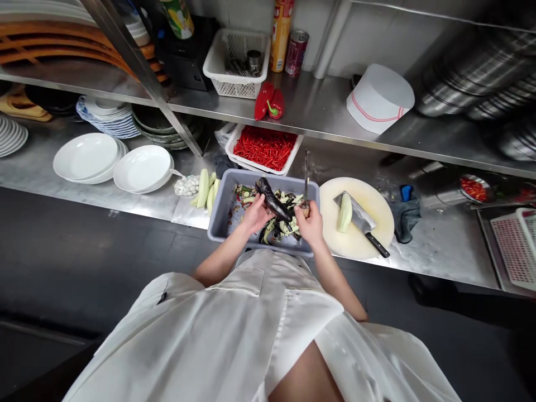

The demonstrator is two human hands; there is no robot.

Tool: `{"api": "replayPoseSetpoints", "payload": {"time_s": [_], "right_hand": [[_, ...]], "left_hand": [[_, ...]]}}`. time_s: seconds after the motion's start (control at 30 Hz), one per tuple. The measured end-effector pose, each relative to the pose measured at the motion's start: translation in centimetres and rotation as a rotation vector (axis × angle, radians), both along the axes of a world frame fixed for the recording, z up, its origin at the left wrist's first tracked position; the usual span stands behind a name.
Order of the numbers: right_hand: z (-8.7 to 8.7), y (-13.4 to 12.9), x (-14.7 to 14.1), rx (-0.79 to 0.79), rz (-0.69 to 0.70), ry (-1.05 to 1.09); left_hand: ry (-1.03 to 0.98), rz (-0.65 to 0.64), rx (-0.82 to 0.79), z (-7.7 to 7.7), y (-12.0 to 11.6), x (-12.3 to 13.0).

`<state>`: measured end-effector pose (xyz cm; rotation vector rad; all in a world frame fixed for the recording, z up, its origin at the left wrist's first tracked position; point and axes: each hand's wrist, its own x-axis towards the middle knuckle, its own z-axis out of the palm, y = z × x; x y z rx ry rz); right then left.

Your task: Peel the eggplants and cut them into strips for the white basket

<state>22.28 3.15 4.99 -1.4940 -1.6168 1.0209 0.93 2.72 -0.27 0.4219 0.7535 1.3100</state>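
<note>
We held the dark eggplant over the grey bin, presumably so the peelings would gather there. Our left hand had its fingers curled around it, its lower end slanting toward four o'clock. Our right hand had its fingers pinching the handle of a thin metal tool that pointed to twelve; whether they touched the eggplant, we couldn't tell. At the bin's nine o'clock, pale peeled pieces lay on the table, likely apart from scraps. At three, the round board carried a cleaver, probably for easy reach.
</note>
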Motion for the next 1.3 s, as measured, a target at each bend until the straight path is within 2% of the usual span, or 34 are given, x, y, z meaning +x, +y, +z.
{"api": "replayPoseSetpoints", "payload": {"time_s": [0.1, 0.2, 0.27, 0.4, 0.5, 0.6, 0.67, 0.77, 0.83, 0.9, 1.03, 1.17, 1.3], "right_hand": [[-0.8, 0.6, 1.6, 0.114, 0.005, -0.148], [-2.2, 0.6, 2.6, 0.077, 0.050, -0.242], [-3.1, 0.1, 2.7, 0.046, 0.057, -0.222], [-4.0, -1.3, 1.3, -0.159, 0.017, 0.089], [-3.7, -1.4, -0.6, -0.319, -0.073, 0.379], [-3.2, -0.7, -2.0, -0.366, -0.159, 0.518], [-3.2, -0.4, -2.6, -0.339, -0.215, 0.552], [-3.6, -0.6, -3.0, -0.253, -0.260, 0.544], [-3.7, -0.8, -3.0, -0.183, -0.236, 0.453], [-3.5, -0.7, -2.6, -0.131, -0.152, 0.273], [-2.7, 0.1, -0.9, -0.002, 0.095, -0.230], [-2.9, -0.4, 0.7, 0.128, 0.242, -0.669], [-3.0, -1.6, 0.8, 0.208, 0.441, -0.892]], "left_hand": [[-0.106, 0.000, -0.104, -0.1, 1.0, -1.1], [-0.122, -0.019, -0.145, 0.0, 2.0, -1.9], [-0.065, 0.006, -0.121, -0.1, 2.3, -2.1], [0.199, 0.103, 0.025, -0.2, 1.5, -1.6], [0.406, 0.064, 0.213, 0.1, 0.5, -0.7], [0.568, -0.012, 0.365, 0.6, -0.4, 0.9], [0.576, -0.026, 0.369, 0.7, -0.7, 2.1], [0.386, 0.059, 0.204, 0.1, -0.8, 3.8], [0.214, 0.058, 0.043, -0.5, -0.8, 4.5], [0.057, -0.027, -0.087, -1.2, -0.8, 4.7], [-0.118, -0.186, -0.170, -2.1, -0.6, 3.6], [-0.166, -0.087, -0.149, -2.3, 0.3, 1.3], [-0.015, -0.006, -0.101, -2.6, 1.2, -0.3]]}}
